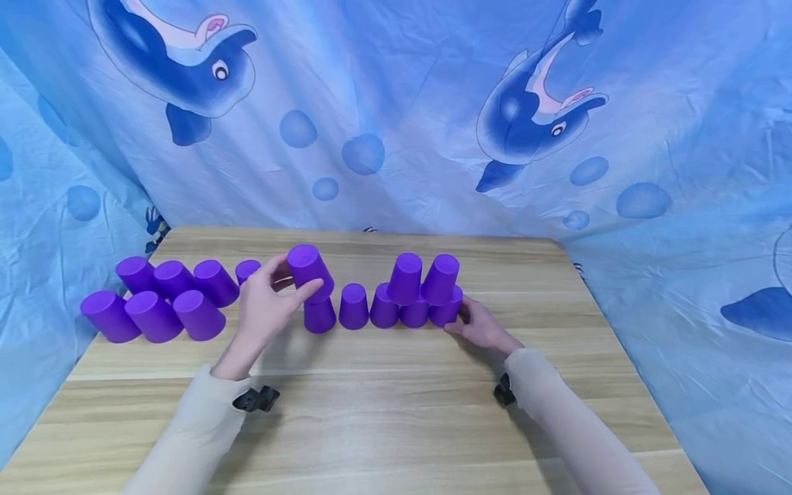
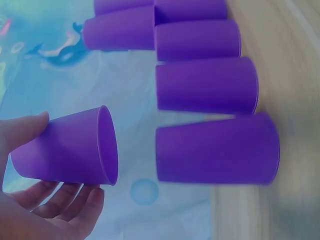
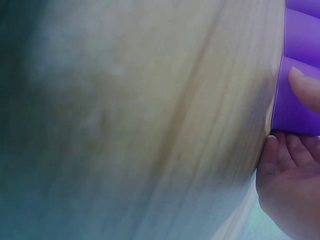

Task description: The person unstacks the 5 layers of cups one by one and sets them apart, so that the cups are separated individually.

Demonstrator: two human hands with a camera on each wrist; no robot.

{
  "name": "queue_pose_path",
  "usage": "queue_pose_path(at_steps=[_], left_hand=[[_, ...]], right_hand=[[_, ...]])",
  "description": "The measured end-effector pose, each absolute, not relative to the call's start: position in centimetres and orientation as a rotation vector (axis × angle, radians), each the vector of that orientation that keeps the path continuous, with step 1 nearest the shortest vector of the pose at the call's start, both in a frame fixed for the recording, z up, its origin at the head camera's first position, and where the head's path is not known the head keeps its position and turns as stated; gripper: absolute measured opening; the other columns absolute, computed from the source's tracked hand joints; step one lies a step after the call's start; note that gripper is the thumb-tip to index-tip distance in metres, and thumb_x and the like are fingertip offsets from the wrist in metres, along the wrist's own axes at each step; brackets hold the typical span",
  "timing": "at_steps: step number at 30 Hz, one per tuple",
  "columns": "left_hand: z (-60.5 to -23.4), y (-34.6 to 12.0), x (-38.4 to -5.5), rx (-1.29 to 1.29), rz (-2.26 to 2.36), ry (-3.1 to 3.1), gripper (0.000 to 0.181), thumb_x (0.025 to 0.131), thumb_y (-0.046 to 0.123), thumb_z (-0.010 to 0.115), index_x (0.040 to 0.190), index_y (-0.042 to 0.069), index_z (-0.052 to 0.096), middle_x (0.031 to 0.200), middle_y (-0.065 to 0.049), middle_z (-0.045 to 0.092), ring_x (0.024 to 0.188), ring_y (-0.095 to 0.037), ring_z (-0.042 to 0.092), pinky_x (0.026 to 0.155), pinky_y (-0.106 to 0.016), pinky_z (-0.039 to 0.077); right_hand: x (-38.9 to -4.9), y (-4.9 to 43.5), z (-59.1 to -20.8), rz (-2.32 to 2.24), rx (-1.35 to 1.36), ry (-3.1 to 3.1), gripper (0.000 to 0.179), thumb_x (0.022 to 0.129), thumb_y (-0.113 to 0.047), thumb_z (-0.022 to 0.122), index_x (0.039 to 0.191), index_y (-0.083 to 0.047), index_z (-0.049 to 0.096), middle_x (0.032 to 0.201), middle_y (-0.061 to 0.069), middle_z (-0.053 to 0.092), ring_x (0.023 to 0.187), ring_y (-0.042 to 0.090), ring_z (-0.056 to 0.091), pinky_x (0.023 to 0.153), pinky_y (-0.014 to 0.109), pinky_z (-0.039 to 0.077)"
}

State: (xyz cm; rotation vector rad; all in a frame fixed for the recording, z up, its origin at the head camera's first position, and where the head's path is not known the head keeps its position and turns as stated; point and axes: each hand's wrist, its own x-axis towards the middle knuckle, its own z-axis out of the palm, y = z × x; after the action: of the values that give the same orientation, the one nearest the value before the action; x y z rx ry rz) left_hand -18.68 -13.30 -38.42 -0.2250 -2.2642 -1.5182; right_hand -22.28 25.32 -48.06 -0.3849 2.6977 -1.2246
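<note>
My left hand grips an upside-down purple cup between thumb and fingers. In the left wrist view a gap separates this held cup from the leftmost row cup, which stands below it. The row has several upside-down purple cups, among them one second from the left. Two more cups, an inner one and an outer one, sit on the row's right part. At the right end my right hand holds the bottom cup, thumb on one side and fingers on the other.
Several more purple cups stand upside down in two lines at the left of the wooden table. One back cup is partly behind the left hand. A blue dolphin-print cloth hangs behind and beside the table.
</note>
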Motion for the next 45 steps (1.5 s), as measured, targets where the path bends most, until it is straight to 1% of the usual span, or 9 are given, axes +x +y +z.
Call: queue_pose_path(at_steps=[8,16,19,24,26,32,35,39,45], left_hand=[[-38.3,-15.5,-17.6,-0.117,-1.402,-2.323,0.057,0.073,0.032,0.084,0.12,0.008,0.063,0.102,-0.008,0.067,0.091,-0.02,0.064,0.081,-0.026,0.053],[-38.6,-17.6,-17.1,-0.067,-1.337,-2.379,0.059,0.075,0.033,0.083,0.123,0.005,0.062,0.103,-0.011,0.066,0.091,-0.023,0.062,0.081,-0.026,0.051],[-39.2,-18.4,-17.0,-0.016,-1.296,-2.434,0.065,0.076,0.037,0.081,0.127,0.003,0.059,0.106,-0.014,0.065,0.093,-0.025,0.062,0.082,-0.03,0.051],[-40.3,-19.7,-16.7,0.041,-1.229,-2.517,0.076,0.076,0.039,0.081,0.132,-0.004,0.051,0.114,-0.024,0.062,0.098,-0.036,0.062,0.086,-0.045,0.05],[-41.0,-20.1,-16.7,0.051,-1.202,-2.539,0.077,0.076,0.038,0.081,0.131,-0.006,0.05,0.116,-0.027,0.06,0.099,-0.04,0.062,0.087,-0.049,0.049],[-42.5,-21.3,-16.7,0.077,-1.088,-2.595,0.074,0.076,0.038,0.081,0.127,-0.008,0.052,0.112,-0.03,0.061,0.096,-0.042,0.062,0.089,-0.052,0.044],[-43.1,-21.7,-16.8,0.093,-1.063,-2.619,0.072,0.077,0.036,0.08,0.126,-0.009,0.052,0.109,-0.03,0.061,0.095,-0.043,0.061,0.094,-0.056,0.034],[-43.9,-22.1,-16.9,0.098,-1.044,-2.623,0.07,0.077,0.032,0.081,0.125,-0.01,0.051,0.105,-0.03,0.063,0.095,-0.042,0.059,0.093,-0.059,0.025],[-44.5,-22.8,-16.8,0.122,-1.033,-2.62,0.069,0.077,0.03,0.081,0.125,-0.01,0.051,0.106,-0.031,0.062,0.096,-0.044,0.059,0.094,-0.06,0.026]], right_hand=[[-22.4,25.6,-48.1,-1.266,-0.452,2.659,0.064,0.084,-0.007,0.072,0.14,-0.001,0.042,0.134,0.021,0.05,0.125,0.037,0.045,0.104,0.048,0.035],[-22.4,25.7,-48.0,-1.251,-0.431,2.651,0.063,0.085,-0.009,0.072,0.14,-0.003,0.042,0.134,0.019,0.051,0.124,0.035,0.046,0.104,0.048,0.036],[-22.4,25.7,-48.0,-1.264,-0.44,2.648,0.063,0.085,-0.009,0.073,0.14,-0.002,0.043,0.132,0.021,0.052,0.123,0.036,0.047,0.103,0.049,0.037],[-22.5,25.7,-48.0,-1.27,-0.446,2.648,0.061,0.084,-0.009,0.073,0.138,-0.002,0.044,0.131,0.021,0.053,0.121,0.037,0.048,0.102,0.05,0.038],[-22.5,25.7,-48.1,-1.268,-0.448,2.648,0.061,0.085,-0.01,0.073,0.138,-0.002,0.044,0.131,0.02,0.053,0.121,0.037,0.048,0.102,0.05,0.038],[-22.6,25.8,-48.3,-1.271,-0.45,2.642,0.062,0.084,-0.009,0.073,0.139,-0.003,0.044,0.132,0.019,0.053,0.123,0.036,0.047,0.103,0.049,0.037],[-22.6,25.8,-48.3,-1.273,-0.458,2.638,0.062,0.084,-0.008,0.073,0.139,-0.002,0.044,0.133,0.019,0.052,0.124,0.035,0.046,0.104,0.048,0.036],[-22.6,25.9,-48.3,-1.276,-0.46,2.636,0.061,0.084,-0.008,0.072,0.138,-0.002,0.045,0.131,0.018,0.054,0.123,0.034,0.048,0.103,0.048,0.036],[-22.6,25.8,-48.2,-1.283,-0.463,2.625,0.061,0.085,-0.008,0.072,0.139,-0.003,0.044,0.131,0.017,0.054,0.122,0.033,0.048,0.103,0.048,0.037]])
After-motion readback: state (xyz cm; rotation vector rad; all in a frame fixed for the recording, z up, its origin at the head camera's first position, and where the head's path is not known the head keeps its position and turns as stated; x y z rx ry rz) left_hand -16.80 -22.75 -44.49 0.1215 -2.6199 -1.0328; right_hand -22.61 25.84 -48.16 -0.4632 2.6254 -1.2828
